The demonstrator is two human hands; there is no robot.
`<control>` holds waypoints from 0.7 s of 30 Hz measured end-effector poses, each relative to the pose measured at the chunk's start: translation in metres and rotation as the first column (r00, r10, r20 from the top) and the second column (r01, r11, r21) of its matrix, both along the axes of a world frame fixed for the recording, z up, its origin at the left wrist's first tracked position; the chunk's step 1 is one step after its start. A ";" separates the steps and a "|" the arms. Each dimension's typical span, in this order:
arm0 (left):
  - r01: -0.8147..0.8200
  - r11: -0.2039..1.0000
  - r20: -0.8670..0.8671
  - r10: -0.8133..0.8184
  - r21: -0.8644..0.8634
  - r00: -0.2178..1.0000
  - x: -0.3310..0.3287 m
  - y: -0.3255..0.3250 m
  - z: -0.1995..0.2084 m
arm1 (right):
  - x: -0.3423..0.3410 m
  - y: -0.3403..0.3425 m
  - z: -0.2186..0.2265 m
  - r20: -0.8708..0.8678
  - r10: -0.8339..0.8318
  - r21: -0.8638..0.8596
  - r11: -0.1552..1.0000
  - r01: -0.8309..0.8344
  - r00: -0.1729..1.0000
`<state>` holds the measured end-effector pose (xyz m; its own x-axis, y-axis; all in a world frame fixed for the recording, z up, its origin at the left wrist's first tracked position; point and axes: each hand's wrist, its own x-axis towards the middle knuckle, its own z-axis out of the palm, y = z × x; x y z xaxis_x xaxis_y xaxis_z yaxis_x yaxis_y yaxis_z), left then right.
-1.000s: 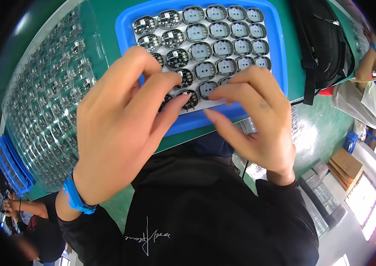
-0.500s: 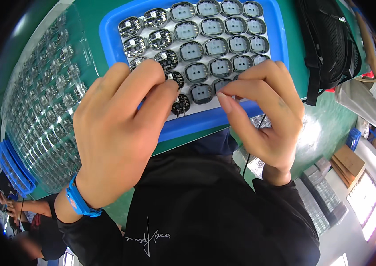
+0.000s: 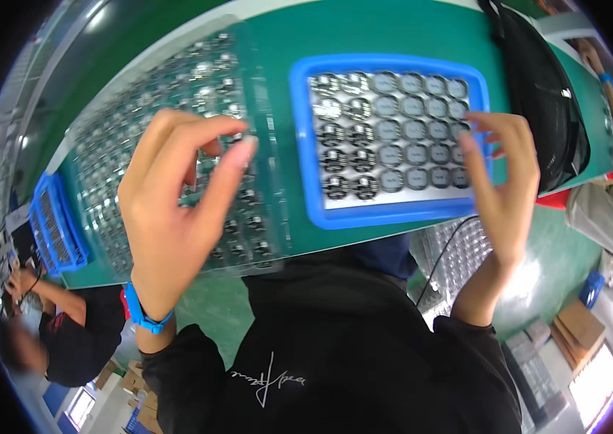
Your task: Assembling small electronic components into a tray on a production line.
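My left hand (image 3: 176, 188) hovers over a clear plastic tray (image 3: 272, 181) full of small black circuit boards (image 3: 230, 227). Its thumb and index finger are apart, and nothing shows between them. At the right rim of a blue tray (image 3: 386, 219), my right hand (image 3: 507, 170) hangs with fingers spread, holding nothing visible. Rows of small rounded grey housings (image 3: 390, 131) lie on a white sheet in the blue tray. The two left columns of housings carry black boards (image 3: 335, 160); those farther right show bare grey insides. My right fingers cover part of the rightmost column.
Both trays lie on a green table (image 3: 321, 36). A black bag (image 3: 542, 108) stands right of the blue tray. Stacked blue trays (image 3: 57, 224) sit at the far left, near a co-worker (image 3: 78, 325). Cardboard (image 3: 578, 325) stands on the floor at lower right.
My left hand has left the blue tray and moved over the clear tray, its fingers parting. My right hand has drawn back to the blue tray's right edge and opened. The view has shifted left.
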<state>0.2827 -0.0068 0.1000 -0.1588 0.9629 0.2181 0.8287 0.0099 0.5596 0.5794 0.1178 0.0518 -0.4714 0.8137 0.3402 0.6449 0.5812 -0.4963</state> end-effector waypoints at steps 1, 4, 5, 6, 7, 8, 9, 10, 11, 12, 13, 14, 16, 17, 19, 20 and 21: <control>-0.038 0.999 0.011 0.038 -0.002 0.999 -0.012 -0.011 -0.002 | 0.004 0.005 -0.003 0.032 -0.103 -0.007 0.995 0.103 0.994; -0.142 0.983 0.178 0.161 -0.116 0.971 -0.021 -0.051 -0.005 | 0.021 0.010 -0.012 0.096 -0.307 -0.054 0.948 0.313 0.947; -0.183 0.980 0.118 0.192 -0.081 0.974 -0.026 -0.059 -0.007 | 0.029 0.007 -0.015 0.126 -0.358 -0.177 0.909 0.376 0.925; -0.213 0.976 0.070 0.215 -0.040 0.974 -0.034 -0.065 -0.009 | 0.039 0.005 -0.016 0.164 -0.414 -0.288 0.848 0.445 0.895; -0.305 0.952 -0.054 0.307 0.038 0.950 -0.052 -0.078 -0.015 | 0.048 0.004 -0.026 0.126 -0.420 -0.267 0.858 0.439 0.899; -0.377 0.917 -0.148 0.394 0.132 0.907 -0.079 -0.090 -0.024 | 0.050 0.004 -0.027 0.072 -0.393 -0.326 0.859 0.394 0.917; -0.487 0.856 -0.193 0.514 0.172 0.836 -0.105 -0.111 -0.030 | 0.045 0.002 -0.028 0.112 -0.328 -0.265 0.900 0.346 0.938; -0.580 0.786 -0.294 0.618 0.212 0.730 -0.142 -0.142 -0.037 | 0.033 -0.001 -0.028 0.174 -0.319 -0.213 0.911 0.352 0.931; -0.556 0.796 -0.356 0.605 0.239 0.712 -0.170 -0.166 -0.041 | 0.027 -0.002 -0.032 0.191 -0.333 -0.117 0.926 0.359 0.923; -0.626 0.740 -0.338 0.671 0.246 0.660 -0.200 -0.196 -0.050 | 0.024 0.003 -0.042 0.074 -0.317 -0.170 0.930 0.326 0.945; -0.647 0.722 -0.390 0.684 0.245 0.616 -0.239 -0.233 -0.062 | 0.025 0.007 -0.052 0.009 -0.266 -0.177 0.948 0.263 0.964; -0.680 0.709 -0.482 0.670 0.186 0.565 -0.246 -0.249 -0.062 | 0.024 0.009 -0.059 -0.021 -0.247 -0.178 0.954 0.240 0.969; -0.730 0.683 -0.471 0.656 0.035 0.590 -0.252 -0.245 -0.084 | 0.030 0.007 -0.050 -0.042 -0.271 -0.215 0.942 0.256 0.962; -0.732 0.681 -0.373 0.676 -0.012 0.635 -0.253 -0.252 -0.092 | 0.034 0.007 -0.043 -0.039 -0.277 -0.223 0.939 0.262 0.960; -0.743 0.667 -0.281 0.704 -0.055 0.652 -0.266 -0.263 -0.109 | 0.032 0.009 -0.044 -0.047 -0.265 -0.239 0.939 0.246 0.963; -0.722 0.683 -0.154 0.706 -0.106 0.691 -0.275 -0.272 -0.119 | 0.032 0.011 -0.047 -0.052 -0.234 -0.198 0.955 0.220 0.971; -0.698 0.699 -0.028 0.703 -0.156 0.711 -0.277 -0.285 -0.122 | 0.032 0.012 -0.051 -0.056 -0.201 -0.164 0.968 0.189 0.978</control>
